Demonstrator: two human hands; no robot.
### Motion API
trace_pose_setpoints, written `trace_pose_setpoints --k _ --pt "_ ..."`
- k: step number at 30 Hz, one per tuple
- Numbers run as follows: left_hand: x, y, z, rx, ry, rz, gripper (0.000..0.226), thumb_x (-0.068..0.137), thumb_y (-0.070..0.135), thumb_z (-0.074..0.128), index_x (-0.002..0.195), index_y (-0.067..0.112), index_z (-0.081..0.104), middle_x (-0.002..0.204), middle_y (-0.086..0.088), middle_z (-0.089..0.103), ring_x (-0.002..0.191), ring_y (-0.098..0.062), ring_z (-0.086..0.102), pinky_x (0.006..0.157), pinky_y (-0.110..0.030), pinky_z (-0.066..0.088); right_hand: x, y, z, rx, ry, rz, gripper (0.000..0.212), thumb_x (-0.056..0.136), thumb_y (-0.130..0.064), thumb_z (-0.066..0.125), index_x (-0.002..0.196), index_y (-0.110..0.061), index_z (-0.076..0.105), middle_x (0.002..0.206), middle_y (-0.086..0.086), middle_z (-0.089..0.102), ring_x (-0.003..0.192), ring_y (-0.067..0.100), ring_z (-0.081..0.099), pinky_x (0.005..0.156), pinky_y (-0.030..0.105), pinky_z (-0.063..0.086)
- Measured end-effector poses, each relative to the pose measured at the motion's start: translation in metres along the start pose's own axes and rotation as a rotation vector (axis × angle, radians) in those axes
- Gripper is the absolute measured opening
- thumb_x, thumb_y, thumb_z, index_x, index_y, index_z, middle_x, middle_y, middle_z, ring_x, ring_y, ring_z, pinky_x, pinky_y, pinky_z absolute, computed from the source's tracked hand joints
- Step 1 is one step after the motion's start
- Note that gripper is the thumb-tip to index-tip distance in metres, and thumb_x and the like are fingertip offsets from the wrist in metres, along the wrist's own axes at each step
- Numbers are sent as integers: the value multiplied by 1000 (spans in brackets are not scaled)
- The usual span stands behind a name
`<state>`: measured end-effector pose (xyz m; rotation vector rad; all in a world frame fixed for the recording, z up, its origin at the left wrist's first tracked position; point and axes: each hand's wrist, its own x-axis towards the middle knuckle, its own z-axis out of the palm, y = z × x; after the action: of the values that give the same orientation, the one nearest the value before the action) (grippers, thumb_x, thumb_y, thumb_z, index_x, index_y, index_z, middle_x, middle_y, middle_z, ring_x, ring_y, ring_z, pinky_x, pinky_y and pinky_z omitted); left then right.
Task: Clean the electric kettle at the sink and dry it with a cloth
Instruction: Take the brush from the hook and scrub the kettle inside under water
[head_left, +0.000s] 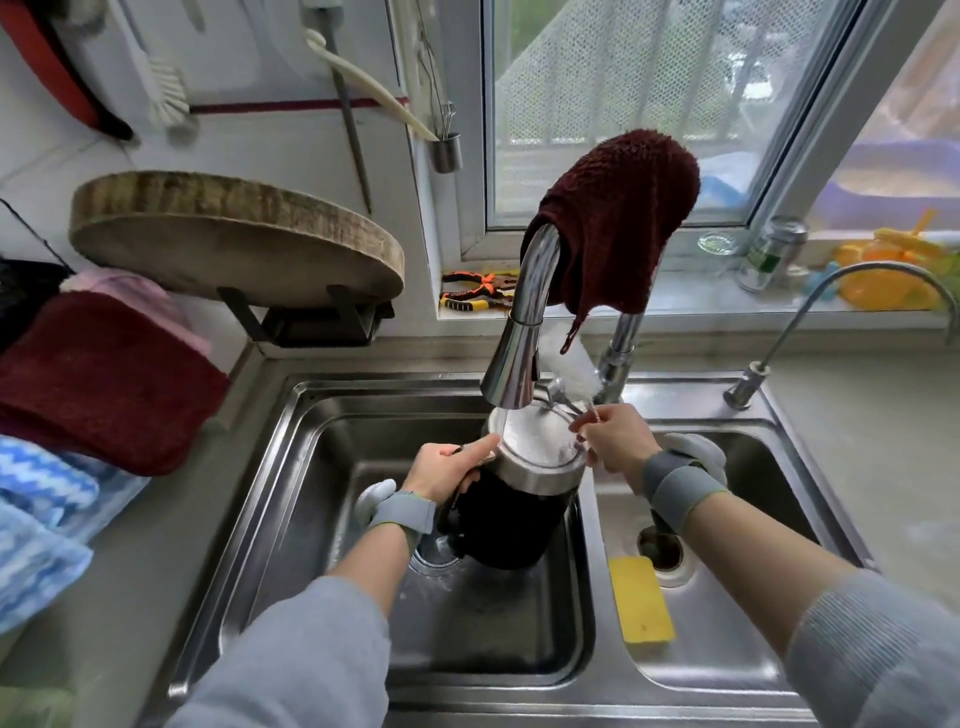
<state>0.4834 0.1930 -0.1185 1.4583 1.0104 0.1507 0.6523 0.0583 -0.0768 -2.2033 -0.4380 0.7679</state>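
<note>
Hands (447, 470) (613, 441) grip round steel-rimmed black kettle (514, 514).

The kettle (519, 499) stands in the left basin of the sink (291, 447), under the tap (519, 332). A cloth (618, 218) hangs on the tap. A sponge (640, 600) lies in the right basin.

The kettle (511, 512) is black below a silver rim. A dark red cloth (618, 218) drapes the chrome tap (524, 322). A yellow sponge (640, 600) lies in the steel sink (249, 483). A blue-and-white zigzag towel (41, 514) sits under another maroon one (98, 384). Pliers (475, 291) are orange and black.
</note>
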Motion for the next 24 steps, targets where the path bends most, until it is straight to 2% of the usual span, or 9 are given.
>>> trace_pose_setpoints --k 4,7,9,13,16,18,19,22,24 --pt "7 -3 8 -88 43 -46 51 70 45 79 41 14 51 44 -7 44 44 -19 38 49 -26 32 2 3 -7 28 13 -11 30 84 7 42 87 -5 69 64 9 59 45 15 50 31 12 29" --pt "10 0 12 -97 84 -50 45 74 38 75 46 11 52 46 -8 45 44 -18 37 44 -23 31 4 4 -6 23 14 -11 29 85 6 42 89 -3 69 72 15 63 47 16 53 31 11 30" --pt "11 2 11 -73 97 -65 45 72 39 74 45 10 53 46 -9 47 46 -19 39 48 -25 32 5 4 -3 13 7 -17 28 85 5 43 89 -3 69 78 17 64 49 17 54 31 12 30" --pt "13 -1 2 -31 107 -97 45 70 43 72 45 10 55 44 -6 47 45 -17 40 52 -27 33 8 0 5 -20 -3 -57 29 84 2 43 84 -10 70 74 14 66 51 21 55 32 15 31" --pt "11 -2 -13 -30 118 -105 45 69 47 73 51 9 57 48 -8 49 46 -17 41 52 -27 34 14 -9 12 -66 34 -136 29 83 1 46 86 -11 73 69 7 68 55 21 58 45 19 45" --pt "8 -2 -23 -35 142 -105 46 70 47 73 51 9 56 48 -7 50 45 -17 42 52 -27 34 19 -16 15 -92 73 -214 29 83 0 48 87 -12 74 83 7 71 67 25 61 68 30 55" --pt "7 -2 -29 -25 159 -98 46 72 47 73 51 9 56 47 -6 50 45 -16 42 52 -27 34 21 -21 18 -115 77 -250 29 83 0 48 88 -11 74 86 6 71 71 24 61 75 34 55" --pt "5 0 -39 35 173 -75 47 73 47 71 49 9 56 47 -7 50 47 -16 43 56 -26 36 25 -33 23 -250 25 -344 26 86 -1 48 85 -15 69 83 2 63 77 23 58 71 26 45" --pt "2 -1 -45 72 189 -68 49 73 49 71 50 8 57 47 -7 51 49 -16 45 58 -26 37 28 -39 28 -392 -42 -369 21 86 -3 47 82 -15 64 85 8 64 85 28 59 69 25 38"
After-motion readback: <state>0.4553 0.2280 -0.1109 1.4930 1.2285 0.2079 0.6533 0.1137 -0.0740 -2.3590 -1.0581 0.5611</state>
